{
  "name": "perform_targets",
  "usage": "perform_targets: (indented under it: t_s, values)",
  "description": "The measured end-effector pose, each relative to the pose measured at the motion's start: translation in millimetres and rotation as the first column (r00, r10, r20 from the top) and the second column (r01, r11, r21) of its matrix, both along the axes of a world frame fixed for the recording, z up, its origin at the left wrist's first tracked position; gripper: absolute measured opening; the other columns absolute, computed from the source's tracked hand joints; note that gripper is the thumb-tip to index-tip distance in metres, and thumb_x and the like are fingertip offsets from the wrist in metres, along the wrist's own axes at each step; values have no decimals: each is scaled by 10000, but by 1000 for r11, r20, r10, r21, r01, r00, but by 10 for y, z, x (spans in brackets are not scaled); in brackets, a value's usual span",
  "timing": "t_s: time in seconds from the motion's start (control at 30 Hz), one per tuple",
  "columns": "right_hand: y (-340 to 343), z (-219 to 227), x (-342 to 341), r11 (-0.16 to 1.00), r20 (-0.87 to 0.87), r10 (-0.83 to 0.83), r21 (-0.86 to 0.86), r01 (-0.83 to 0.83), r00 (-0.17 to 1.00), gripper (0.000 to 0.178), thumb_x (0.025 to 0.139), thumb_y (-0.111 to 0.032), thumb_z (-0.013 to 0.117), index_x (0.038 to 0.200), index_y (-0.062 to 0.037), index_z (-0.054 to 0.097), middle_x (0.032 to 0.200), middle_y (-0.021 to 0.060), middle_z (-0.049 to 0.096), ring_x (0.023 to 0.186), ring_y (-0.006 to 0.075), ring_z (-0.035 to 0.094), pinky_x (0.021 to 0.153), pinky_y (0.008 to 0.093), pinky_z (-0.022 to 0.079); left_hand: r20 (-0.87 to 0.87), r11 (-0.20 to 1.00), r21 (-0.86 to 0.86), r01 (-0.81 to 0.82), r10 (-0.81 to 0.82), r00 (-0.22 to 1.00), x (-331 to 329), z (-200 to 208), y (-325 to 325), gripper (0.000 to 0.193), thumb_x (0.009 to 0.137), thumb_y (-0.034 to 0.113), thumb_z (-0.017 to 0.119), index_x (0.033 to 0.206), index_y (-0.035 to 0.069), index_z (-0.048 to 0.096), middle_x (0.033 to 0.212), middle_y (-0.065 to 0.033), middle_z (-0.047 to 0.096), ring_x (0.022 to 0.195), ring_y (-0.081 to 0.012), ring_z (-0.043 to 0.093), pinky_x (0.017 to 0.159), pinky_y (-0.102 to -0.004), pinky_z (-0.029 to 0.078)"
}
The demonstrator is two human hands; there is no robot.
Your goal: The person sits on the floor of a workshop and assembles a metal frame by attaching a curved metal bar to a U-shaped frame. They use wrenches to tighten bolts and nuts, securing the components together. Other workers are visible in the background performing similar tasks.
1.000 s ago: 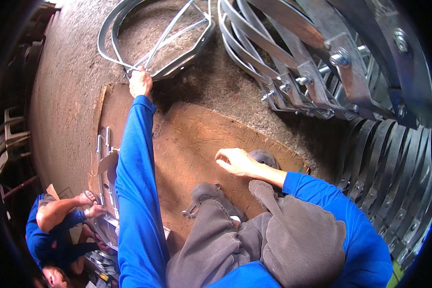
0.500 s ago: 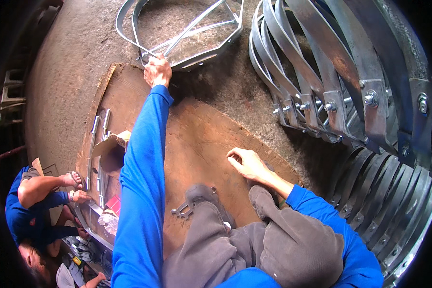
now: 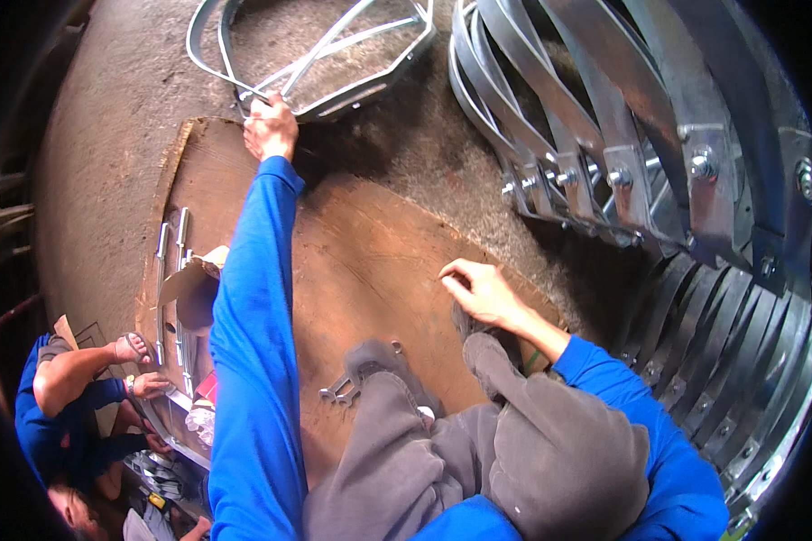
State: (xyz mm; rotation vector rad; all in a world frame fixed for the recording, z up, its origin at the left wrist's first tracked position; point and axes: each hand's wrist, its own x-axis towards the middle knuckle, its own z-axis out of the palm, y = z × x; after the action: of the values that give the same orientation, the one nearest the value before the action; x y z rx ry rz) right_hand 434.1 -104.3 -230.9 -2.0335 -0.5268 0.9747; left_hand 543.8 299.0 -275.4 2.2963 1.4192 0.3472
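At the far edge of a brown wooden board (image 3: 370, 243), my left hand (image 3: 272, 131) is closed round the near corner of a galvanized steel band frame (image 3: 366, 96). The frame has a curved strap and crossing flat bars, and it rests on the concrete. My left arm stretches straight out to it. My right hand (image 3: 484, 294) hovers over the right side of the board near my shoe, its fingers loosely bent, thumb apart, with nothing in them. Between my feet lie open-ended wrenches (image 3: 338, 391), partly hidden by my shoe.
A cardboard box (image 3: 195, 298) and several metal rods (image 3: 161, 288) lie on the board's left. Beyond them a co-worker (image 3: 68, 397) in blue sits low, a hand (image 3: 151, 385) on a metal strip. Large bolted steel band frames (image 3: 622, 135) stand at right, with more stacked bands (image 3: 708, 361) nearer me.
The view has shifted, so the board and frames sit further left. My left hand keeps its hold on the steel frame. My right hand has moved slightly right over the board.
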Motion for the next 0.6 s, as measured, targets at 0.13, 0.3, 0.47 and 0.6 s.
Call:
perform_targets:
  t_s: [0.13, 0.3, 0.47, 0.6]
  values:
    - [-591, 128, 6, 985, 79, -156, -61, 161, 985, 187, 903, -183, 610, 973, -18, 664, 804, 109, 690, 686, 140, 620, 646, 314, 501, 37, 999, -12, 31, -30, 999, -104, 10, 33, 591, 911, 544, 444, 1091, 23, 657, 1032, -283, 664, 1020, -454, 626, 893, -508, 476]
    - [-1653, 131, -434, 897, 149, -242, -343, 279, 959, 194, 935, -206, 583, 970, -22, 635, 718, 114, 599, 626, 170, 552, 605, 335, 456, 233, 995, -14, 94, -88, 968, -242, -85, -4, 626, 964, 506, 414, 1204, -54, 560, 1115, -345, 606, 1056, -477, 590, 932, -507, 444]
    - [-2905, 211, -1281, 799, -333, -197, -599, -45, 922, 153, 906, -197, 629, 960, -56, 648, 738, 15, 627, 692, 90, 556, 656, 274, 465, 684, 936, -316, 153, 113, 721, -918, 198, -738, 424, 969, 307, 558, 1210, -40, 524, 1194, -167, 545, 835, -211, 633, 667, -301, 554]
    - [-3193, 856, -1456, 688, -480, -113, -670, -279, 870, 160, 910, -201, 628, 971, -54, 646, 759, 23, 630, 712, 93, 562, 673, 275, 466, 632, 930, -332, 160, 93, 769, -1691, 284, -1238, 328, 981, 243, 555, 1169, -25, 532, 1102, -141, 632, 642, -119, 609, 615, -240, 500]
